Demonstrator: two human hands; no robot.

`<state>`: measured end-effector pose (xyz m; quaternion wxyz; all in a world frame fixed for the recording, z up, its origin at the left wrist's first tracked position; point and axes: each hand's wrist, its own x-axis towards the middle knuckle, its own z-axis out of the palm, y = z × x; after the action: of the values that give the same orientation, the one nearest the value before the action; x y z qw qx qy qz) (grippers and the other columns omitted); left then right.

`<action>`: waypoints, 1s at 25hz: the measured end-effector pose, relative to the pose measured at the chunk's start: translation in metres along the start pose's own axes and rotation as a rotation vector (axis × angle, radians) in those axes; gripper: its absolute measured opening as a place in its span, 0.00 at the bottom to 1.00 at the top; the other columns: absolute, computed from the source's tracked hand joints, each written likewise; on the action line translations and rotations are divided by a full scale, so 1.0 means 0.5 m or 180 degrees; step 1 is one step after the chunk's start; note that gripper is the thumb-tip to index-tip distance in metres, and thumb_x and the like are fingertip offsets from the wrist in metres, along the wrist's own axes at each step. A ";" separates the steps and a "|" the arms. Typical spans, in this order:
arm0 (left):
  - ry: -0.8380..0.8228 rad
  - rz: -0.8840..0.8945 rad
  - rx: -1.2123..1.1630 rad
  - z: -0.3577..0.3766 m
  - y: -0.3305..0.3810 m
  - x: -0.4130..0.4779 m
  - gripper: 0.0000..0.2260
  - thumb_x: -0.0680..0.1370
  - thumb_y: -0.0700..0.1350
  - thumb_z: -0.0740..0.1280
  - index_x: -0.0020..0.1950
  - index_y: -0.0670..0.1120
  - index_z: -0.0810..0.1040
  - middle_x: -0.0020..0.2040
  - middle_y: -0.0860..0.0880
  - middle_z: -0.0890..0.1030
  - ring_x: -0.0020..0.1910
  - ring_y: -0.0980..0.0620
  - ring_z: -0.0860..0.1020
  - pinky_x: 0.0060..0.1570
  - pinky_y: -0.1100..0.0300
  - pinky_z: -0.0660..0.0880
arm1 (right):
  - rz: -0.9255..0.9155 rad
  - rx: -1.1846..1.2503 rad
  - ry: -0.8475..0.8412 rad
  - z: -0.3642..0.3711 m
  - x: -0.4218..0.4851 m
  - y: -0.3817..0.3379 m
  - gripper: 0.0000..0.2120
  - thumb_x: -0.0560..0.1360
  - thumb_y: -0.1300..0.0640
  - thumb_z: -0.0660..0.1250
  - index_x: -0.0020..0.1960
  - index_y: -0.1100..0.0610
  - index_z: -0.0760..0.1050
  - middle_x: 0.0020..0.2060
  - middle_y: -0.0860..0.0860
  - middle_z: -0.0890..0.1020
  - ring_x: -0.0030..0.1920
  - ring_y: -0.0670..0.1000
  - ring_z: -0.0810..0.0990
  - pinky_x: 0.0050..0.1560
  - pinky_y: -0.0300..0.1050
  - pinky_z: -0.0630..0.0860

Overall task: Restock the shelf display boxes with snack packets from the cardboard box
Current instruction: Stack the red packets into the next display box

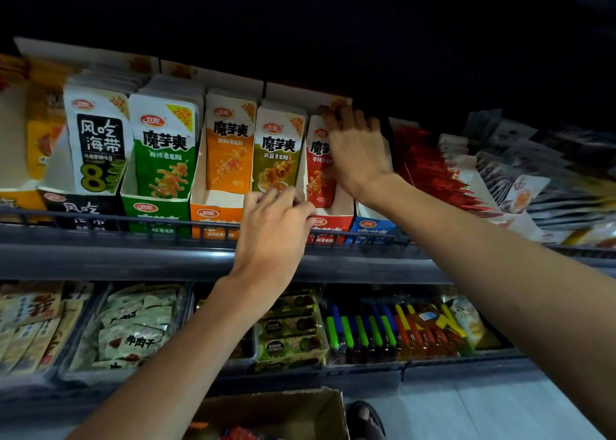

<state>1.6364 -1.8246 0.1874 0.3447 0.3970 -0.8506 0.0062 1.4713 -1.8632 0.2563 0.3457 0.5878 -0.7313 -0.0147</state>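
Observation:
A row of display boxes stands on the upper shelf, each with upright snack packets: white seaweed packets [96,139], green packets [165,149], orange packets [230,149], olive packets [278,152] and red packets [318,173]. My right hand [356,149] lies flat with spread fingers against the red packets in the red display box [333,223], fingertips up at its back flap. My left hand [273,226] is curled over the front wall where the olive and red boxes meet, hiding the olive box's front. The open cardboard box [283,413] sits on the floor below.
A blue display box [373,228] stands right of the red one, then loose red packets [433,173] and dark bags. A wire rail [100,221] runs along the shelf front. The lower shelf holds jerky packets [133,336] and coloured tubes [383,329]. A sandalled foot [365,419] is beside the cardboard box.

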 end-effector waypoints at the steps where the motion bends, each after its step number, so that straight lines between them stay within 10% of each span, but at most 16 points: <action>1: 0.0009 0.0008 0.0006 0.000 -0.001 0.001 0.09 0.79 0.50 0.65 0.56 0.52 0.82 0.56 0.51 0.79 0.57 0.49 0.74 0.57 0.52 0.65 | 0.0003 0.0013 -0.0010 -0.001 -0.001 0.000 0.46 0.69 0.49 0.76 0.78 0.54 0.54 0.72 0.59 0.65 0.71 0.61 0.65 0.68 0.56 0.63; 9: 0.0029 0.0166 0.0046 -0.004 -0.004 -0.005 0.10 0.77 0.49 0.68 0.57 0.51 0.81 0.56 0.49 0.79 0.57 0.48 0.75 0.56 0.51 0.66 | 0.0179 0.0245 0.0080 -0.017 -0.018 -0.001 0.44 0.69 0.58 0.76 0.78 0.53 0.56 0.72 0.60 0.65 0.70 0.62 0.66 0.68 0.57 0.64; 17: 0.0171 0.0534 -0.0321 -0.054 -0.030 -0.073 0.09 0.76 0.41 0.67 0.57 0.45 0.79 0.55 0.48 0.77 0.55 0.47 0.74 0.53 0.51 0.72 | -0.0103 0.1778 0.0594 -0.075 -0.160 -0.007 0.20 0.73 0.63 0.70 0.64 0.57 0.74 0.57 0.55 0.78 0.58 0.56 0.76 0.59 0.51 0.72; 25: -0.3285 0.0095 0.0079 -0.026 -0.141 -0.275 0.06 0.77 0.53 0.67 0.53 0.54 0.78 0.47 0.51 0.80 0.48 0.49 0.79 0.44 0.56 0.75 | -0.0873 0.2875 -0.2171 0.018 -0.509 -0.208 0.10 0.78 0.59 0.66 0.57 0.50 0.81 0.53 0.47 0.83 0.51 0.47 0.81 0.55 0.44 0.77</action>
<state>1.7536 -1.7769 0.0975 -0.1248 0.3402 -0.9154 -0.1755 1.5730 -1.6774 0.0806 -0.1993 0.7284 -0.6523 0.0655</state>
